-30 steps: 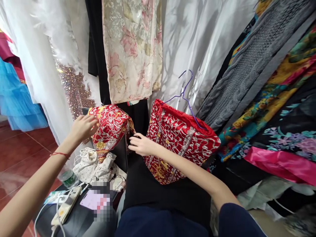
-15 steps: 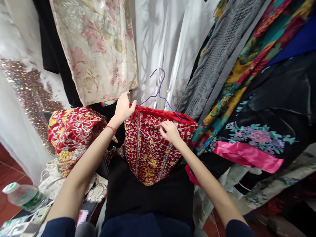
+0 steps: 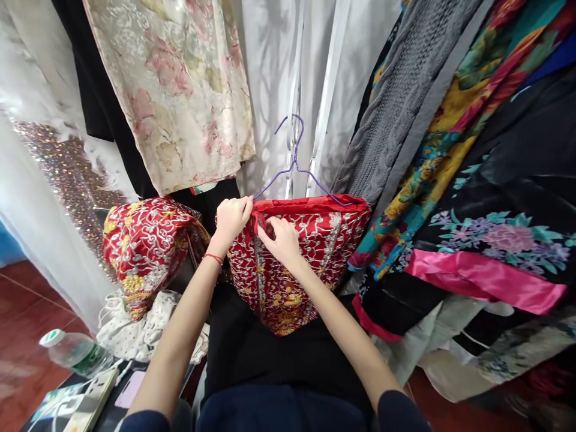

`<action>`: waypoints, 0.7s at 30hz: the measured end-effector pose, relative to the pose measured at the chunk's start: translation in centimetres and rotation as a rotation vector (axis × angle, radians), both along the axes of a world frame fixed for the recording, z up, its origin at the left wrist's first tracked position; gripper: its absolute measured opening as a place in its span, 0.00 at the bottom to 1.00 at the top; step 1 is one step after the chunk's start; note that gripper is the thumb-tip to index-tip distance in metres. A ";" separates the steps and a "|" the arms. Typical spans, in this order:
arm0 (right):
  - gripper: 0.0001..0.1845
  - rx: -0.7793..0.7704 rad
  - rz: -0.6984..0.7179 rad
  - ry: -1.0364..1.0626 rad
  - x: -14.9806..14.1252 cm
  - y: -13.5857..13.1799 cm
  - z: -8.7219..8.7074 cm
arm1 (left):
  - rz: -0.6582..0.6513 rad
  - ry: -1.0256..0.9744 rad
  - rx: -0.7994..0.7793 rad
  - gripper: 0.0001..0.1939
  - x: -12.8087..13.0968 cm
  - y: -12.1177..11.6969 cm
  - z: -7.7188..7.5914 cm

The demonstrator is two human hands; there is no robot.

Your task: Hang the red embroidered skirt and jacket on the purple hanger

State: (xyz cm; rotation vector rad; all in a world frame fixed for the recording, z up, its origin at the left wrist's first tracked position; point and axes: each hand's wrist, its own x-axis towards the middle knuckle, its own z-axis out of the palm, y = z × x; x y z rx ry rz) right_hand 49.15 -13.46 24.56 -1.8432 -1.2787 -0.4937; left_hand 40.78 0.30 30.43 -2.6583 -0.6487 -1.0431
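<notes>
A red corset top [image 3: 297, 258] with silver and gold embroidery lies across the lap, its pointed hem downward. The purple wire hanger [image 3: 296, 157] is tucked inside its red upper edge, hook upward. At the top's left upper corner, my left hand [image 3: 233, 223] is closed round the edge. Close beside it, my right hand [image 3: 281, 240] pinches at the red trim near the same corner; what exactly lies between its fingertips is too small to make out. To the left rests another red embroidered piece [image 3: 144, 246] in the same pattern.
A floral cream garment [image 3: 180, 96] hangs at the upper left, before a white curtain [image 3: 270, 72]. Grey knitwear [image 3: 405, 102] and a black embroidered garment [image 3: 504, 222] hang at right. Lower left are a plastic bottle [image 3: 76, 351], a dotted white cloth [image 3: 135, 327] and a phone [image 3: 128, 390].
My left hand has come down and closed on the corset top's corner. My right hand has moved left along the upper edge to join it. The view has shifted slightly.
</notes>
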 end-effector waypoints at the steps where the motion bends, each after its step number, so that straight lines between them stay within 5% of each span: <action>1: 0.10 -0.017 -0.012 0.017 -0.1 0.2 0.0 | 0.004 -0.010 0.013 0.26 0.1 -0.2 -0.1; 5: 0.08 -0.020 0.004 0.087 0.5 -0.3 0.1 | 0.018 -0.037 0.025 0.25 0.3 -0.8 -0.5; 11: 0.24 0.097 0.336 0.343 1.4 -3.0 0.6 | 0.021 -0.039 0.001 0.25 0.1 -1.2 -0.6; 14: 0.26 0.182 0.366 0.468 1.9 -4.6 0.3 | 0.005 -0.030 -0.030 0.25 0.2 -0.7 -0.5; 21: 0.28 1.162 0.130 0.694 7.3 -13.4 -2.2 | -0.015 -0.013 -0.036 0.25 0.5 0.0 -0.4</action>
